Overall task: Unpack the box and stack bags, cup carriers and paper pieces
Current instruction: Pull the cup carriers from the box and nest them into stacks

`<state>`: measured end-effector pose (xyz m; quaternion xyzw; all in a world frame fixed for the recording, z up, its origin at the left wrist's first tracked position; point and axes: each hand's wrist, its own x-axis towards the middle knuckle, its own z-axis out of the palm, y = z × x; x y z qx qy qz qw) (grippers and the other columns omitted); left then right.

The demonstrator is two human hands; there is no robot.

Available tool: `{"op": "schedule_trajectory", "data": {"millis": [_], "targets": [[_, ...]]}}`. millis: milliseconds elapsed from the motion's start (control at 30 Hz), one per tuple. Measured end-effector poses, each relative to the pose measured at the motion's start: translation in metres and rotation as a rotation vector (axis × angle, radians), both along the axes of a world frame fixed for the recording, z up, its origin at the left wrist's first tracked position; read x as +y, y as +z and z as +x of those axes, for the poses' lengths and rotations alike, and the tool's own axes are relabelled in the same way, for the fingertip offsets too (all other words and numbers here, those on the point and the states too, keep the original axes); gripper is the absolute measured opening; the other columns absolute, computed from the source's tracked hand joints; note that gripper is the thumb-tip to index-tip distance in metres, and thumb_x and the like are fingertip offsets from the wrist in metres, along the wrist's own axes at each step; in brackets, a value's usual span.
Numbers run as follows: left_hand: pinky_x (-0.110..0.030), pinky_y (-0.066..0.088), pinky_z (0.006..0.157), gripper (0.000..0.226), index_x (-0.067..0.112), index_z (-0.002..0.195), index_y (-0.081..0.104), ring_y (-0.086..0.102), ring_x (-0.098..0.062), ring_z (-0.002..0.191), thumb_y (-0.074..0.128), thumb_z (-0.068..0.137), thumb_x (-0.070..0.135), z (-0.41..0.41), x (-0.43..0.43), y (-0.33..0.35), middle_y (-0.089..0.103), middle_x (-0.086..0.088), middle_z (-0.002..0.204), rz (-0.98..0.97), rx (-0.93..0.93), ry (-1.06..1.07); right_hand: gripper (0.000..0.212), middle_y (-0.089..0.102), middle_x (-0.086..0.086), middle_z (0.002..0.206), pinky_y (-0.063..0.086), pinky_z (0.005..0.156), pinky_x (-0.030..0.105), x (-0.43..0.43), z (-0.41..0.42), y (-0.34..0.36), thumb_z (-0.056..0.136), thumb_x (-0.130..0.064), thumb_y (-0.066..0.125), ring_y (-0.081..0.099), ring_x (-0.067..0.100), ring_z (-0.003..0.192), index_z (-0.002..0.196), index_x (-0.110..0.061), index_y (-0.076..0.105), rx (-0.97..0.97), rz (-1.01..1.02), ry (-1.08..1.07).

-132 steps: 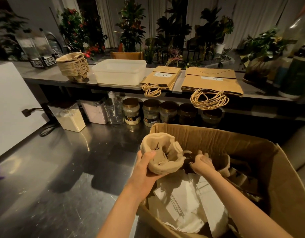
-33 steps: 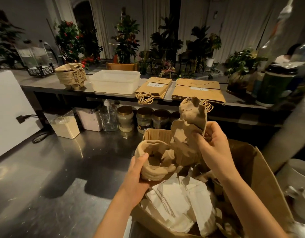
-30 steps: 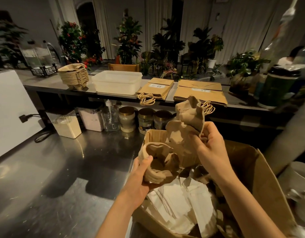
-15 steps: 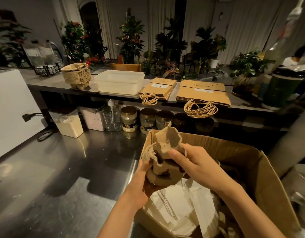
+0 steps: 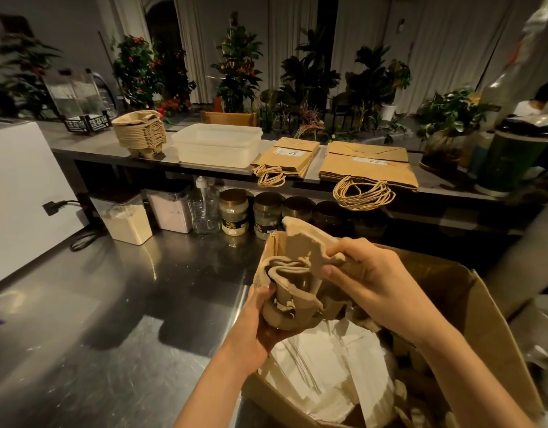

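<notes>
Above the near-left corner of an open cardboard box (image 5: pixel 470 307), just below the centre of the view, both hands are clamped on a small bundle of cup carriers (image 5: pixel 297 273) made of brown pulp. The left hand (image 5: pixel 257 325) cups the lower end from 7 o'clock, fingers curled round it. The right hand (image 5: pixel 377 288) pinches the upper edge from 3 o'clock, thumb in front. The bundle stands roughly on end, long axis running from 6 to 12 o'clock, its ragged top flap pointing to 12 and its hollow pockets showing toward 9. White paper pieces (image 5: pixel 328 369) lie in the box directly beneath. The box sits at 5 o'clock on a shiny steel surface (image 5: pixel 96 319). At 12 o'clock a raised back surface (image 5: pixel 87 143) carries, from 10 round to 2 o'clock, a stack of carriers (image 5: pixel 140 137), a white plastic tub (image 5: pixel 217 143) just beside it, and two piles of flat brown paper bags (image 5: pixel 368 165), twine handles hanging over the edge. Jars (image 5: pixel 234 211) and clear containers (image 5: pixel 126 222) line up beneath. Potted plants (image 5: pixel 238 57) fill the background.
</notes>
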<state>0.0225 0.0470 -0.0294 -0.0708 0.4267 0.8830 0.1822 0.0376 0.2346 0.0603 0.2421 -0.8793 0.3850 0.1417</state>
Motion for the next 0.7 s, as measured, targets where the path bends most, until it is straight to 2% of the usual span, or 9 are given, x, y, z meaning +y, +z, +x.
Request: {"op": "schedule_trajectory", "data": {"millis": [67,167,333,533,633,700], "targets": [[-0.036,0.059,0.056,0.054,0.015,0.123,0.058,0.074,-0.03,0.077,0.055,0.074,0.037,0.002,0.0,0.002,0.076,-0.012,0.092,0.006,-0.008,-0.002,0.011,0.054,-0.034,0.095,0.048,0.082,0.022,0.001,0.0,-0.001,0.086,-0.033,0.06,0.052,0.0,0.104,0.097,-0.037,0.063,0.049,0.072,0.027],[-0.039,0.06,0.063,0.056,0.015,0.123,0.058,0.074,-0.032,0.083,0.057,0.073,0.041,0.002,0.0,0.003,0.075,-0.014,0.096,-0.019,-0.021,0.007,0.017,0.055,-0.027,0.097,0.033,0.089,0.024,0.003,-0.001,-0.005,0.091,-0.04,0.056,0.05,0.006,0.098,0.102,-0.035,0.068,0.116,0.257,0.029],[-0.044,0.061,0.071,0.064,0.016,0.128,0.055,0.072,-0.035,0.091,0.06,0.069,0.043,0.003,-0.001,0.004,0.074,-0.016,0.103,-0.035,-0.012,0.028,0.022,0.055,-0.019,0.101,0.031,0.091,0.026,0.003,0.003,-0.006,0.086,-0.035,0.053,0.047,0.011,0.097,0.101,-0.038,0.068,0.172,0.368,0.026],[-0.035,0.059,0.056,0.05,0.015,0.124,0.057,0.074,-0.029,0.077,0.056,0.078,0.035,0.004,0.0,0.005,0.075,-0.013,0.093,0.029,-0.015,0.044,0.025,0.057,-0.017,0.106,0.037,0.09,0.028,0.011,0.001,-0.004,0.08,-0.024,0.058,0.042,0.006,0.107,0.102,-0.03,0.071,0.199,0.271,-0.023],[-0.032,0.058,0.052,0.03,0.016,0.116,0.059,0.074,-0.027,0.071,0.047,0.093,0.031,0.004,-0.001,0.004,0.076,-0.01,0.087,0.061,-0.01,0.064,0.026,0.055,-0.021,0.107,0.044,0.088,0.028,0.016,0.0,0.003,0.081,-0.022,0.059,0.047,0.011,0.11,0.103,-0.029,0.069,0.177,0.138,-0.047],[-0.034,0.058,0.052,0.027,0.016,0.113,0.06,0.074,-0.028,0.07,0.041,0.098,0.03,0.005,-0.001,0.004,0.076,-0.01,0.086,0.081,-0.01,0.056,0.025,0.056,-0.023,0.106,0.047,0.086,0.028,0.018,-0.001,0.006,0.084,-0.02,0.059,0.05,0.013,0.111,0.104,-0.033,0.065,0.159,0.079,-0.048]]}}
